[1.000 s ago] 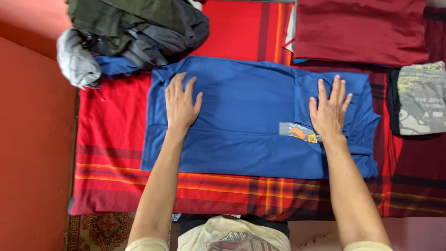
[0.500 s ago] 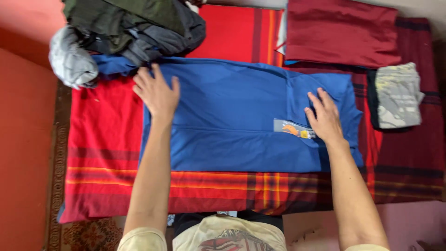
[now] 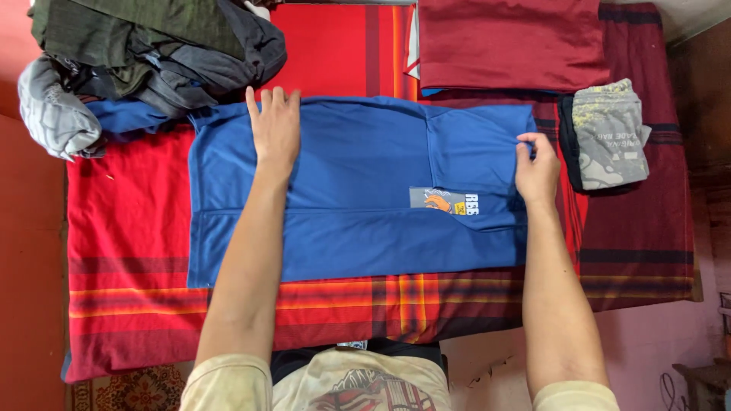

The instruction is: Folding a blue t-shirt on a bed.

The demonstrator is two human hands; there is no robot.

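A blue shirt [image 3: 358, 205], folded into a long rectangle, lies flat on a red striped blanket [image 3: 129, 228]. It has a small printed label near its right end. My left hand [image 3: 274, 129] rests flat with fingers spread on the shirt's far edge, left of centre. My right hand [image 3: 537, 169] pinches the shirt's right edge near the far corner, fingers curled around the cloth.
A pile of dark green, grey and black clothes [image 3: 152, 53] sits at the far left. A folded maroon garment [image 3: 506, 42] lies at the far right, with a small folded grey printed cloth [image 3: 609, 133] beside it. Orange floor borders the blanket's left side.
My left hand slid back right along the shirt's far edge. My right hand moved to the right edge and closed on the cloth. The camera view shifted.
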